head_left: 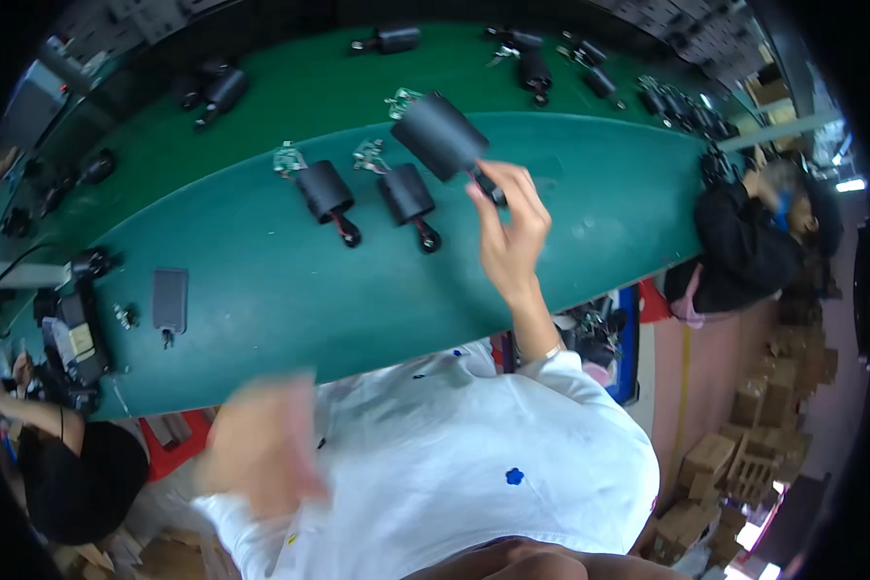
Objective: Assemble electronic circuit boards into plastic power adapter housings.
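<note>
Thumb and fingers of the right hand (517, 227) are gripping one black cylinder (440, 135) by its lower end, holding it over the green tabletop (261, 324). Two more cylinders (325, 190) are lying to its lower left, each showing one green circuit board (287, 159) (a third is showing beside the held one). The left hand (261, 445) is appearing blurred, leaving its finger state impossible to tell.

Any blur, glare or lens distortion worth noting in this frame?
Head view: the left hand is smeared, apparently by motion, while the right hand and the raised black cylinder look clearer; head view: a bright light is blown out toward the right rim; head view: fisheye distortion bows the edges of the green table, and the corners go black.
</note>
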`<move>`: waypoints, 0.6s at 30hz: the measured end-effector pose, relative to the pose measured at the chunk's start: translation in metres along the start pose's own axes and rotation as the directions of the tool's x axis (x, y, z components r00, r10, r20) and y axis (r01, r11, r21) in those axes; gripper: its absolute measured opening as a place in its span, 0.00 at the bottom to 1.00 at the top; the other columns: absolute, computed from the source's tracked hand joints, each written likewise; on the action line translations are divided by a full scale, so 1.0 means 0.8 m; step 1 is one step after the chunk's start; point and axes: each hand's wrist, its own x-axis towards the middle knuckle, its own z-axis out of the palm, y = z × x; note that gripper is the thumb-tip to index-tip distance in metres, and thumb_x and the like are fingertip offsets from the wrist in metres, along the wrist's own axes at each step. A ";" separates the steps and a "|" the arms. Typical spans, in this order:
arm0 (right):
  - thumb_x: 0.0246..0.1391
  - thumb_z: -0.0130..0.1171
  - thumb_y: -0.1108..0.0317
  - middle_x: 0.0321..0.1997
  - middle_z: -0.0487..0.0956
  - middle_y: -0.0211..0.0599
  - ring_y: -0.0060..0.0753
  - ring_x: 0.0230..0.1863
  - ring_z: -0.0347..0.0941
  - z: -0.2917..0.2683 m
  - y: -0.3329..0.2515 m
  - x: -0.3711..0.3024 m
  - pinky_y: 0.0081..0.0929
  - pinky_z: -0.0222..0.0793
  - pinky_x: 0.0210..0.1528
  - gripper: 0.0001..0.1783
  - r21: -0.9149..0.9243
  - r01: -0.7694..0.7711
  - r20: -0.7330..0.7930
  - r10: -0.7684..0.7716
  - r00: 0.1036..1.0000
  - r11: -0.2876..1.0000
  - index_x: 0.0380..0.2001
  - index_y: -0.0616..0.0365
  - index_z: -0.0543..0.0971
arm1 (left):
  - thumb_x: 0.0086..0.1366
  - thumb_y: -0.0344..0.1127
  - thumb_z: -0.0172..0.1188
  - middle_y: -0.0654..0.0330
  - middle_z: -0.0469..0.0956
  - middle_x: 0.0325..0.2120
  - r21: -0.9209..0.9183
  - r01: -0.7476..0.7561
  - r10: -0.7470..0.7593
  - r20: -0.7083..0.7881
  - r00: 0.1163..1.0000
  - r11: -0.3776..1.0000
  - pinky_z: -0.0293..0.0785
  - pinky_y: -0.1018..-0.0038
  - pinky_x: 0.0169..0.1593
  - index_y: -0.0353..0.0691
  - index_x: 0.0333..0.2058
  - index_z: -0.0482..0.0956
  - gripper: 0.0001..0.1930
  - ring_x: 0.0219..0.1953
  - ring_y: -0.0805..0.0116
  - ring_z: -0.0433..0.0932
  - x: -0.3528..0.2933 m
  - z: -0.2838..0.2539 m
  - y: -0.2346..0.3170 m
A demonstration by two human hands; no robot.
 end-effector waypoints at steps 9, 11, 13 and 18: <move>0.44 0.68 0.71 0.38 0.78 0.43 0.43 0.43 0.72 0.000 -0.037 -0.080 0.41 0.71 0.47 0.08 0.112 0.381 0.294 -0.397 0.869 0.918 0.28 0.61 0.81 | 0.53 0.30 0.60 0.49 0.72 0.48 -0.858 -0.047 -0.212 0.073 0.975 -0.511 0.70 0.67 0.52 0.37 0.59 0.60 0.33 0.48 0.59 0.73 0.144 0.130 0.023; 0.47 0.65 0.70 0.38 0.78 0.43 0.42 0.44 0.72 -0.002 -0.030 -0.078 0.40 0.71 0.48 0.06 0.195 0.353 0.317 -0.399 0.860 0.915 0.27 0.60 0.81 | 0.51 0.29 0.61 0.50 0.74 0.43 -0.885 0.000 -0.116 0.062 0.991 -0.465 0.71 0.69 0.49 0.36 0.55 0.63 0.31 0.43 0.61 0.75 0.138 0.136 0.016; 0.57 0.59 0.62 0.41 0.78 0.40 0.39 0.47 0.71 -0.002 -0.013 -0.070 0.38 0.70 0.48 0.13 0.523 0.151 0.176 -0.280 0.944 0.839 0.36 0.60 0.82 | 0.50 0.28 0.62 0.51 0.77 0.38 -0.907 0.047 -0.013 0.058 0.998 -0.417 0.73 0.70 0.46 0.36 0.52 0.65 0.29 0.38 0.63 0.77 0.133 0.139 0.011; 0.59 0.49 0.75 0.36 0.78 0.43 0.36 0.43 0.70 0.020 -0.029 -0.013 0.33 0.69 0.49 0.10 0.603 -0.525 0.294 0.445 0.846 0.600 0.37 0.68 0.79 | 0.45 0.27 0.67 0.56 0.78 0.31 -0.960 0.099 0.221 0.039 0.975 -0.264 0.71 0.73 0.44 0.35 0.46 0.69 0.27 0.32 0.67 0.76 0.123 0.142 0.008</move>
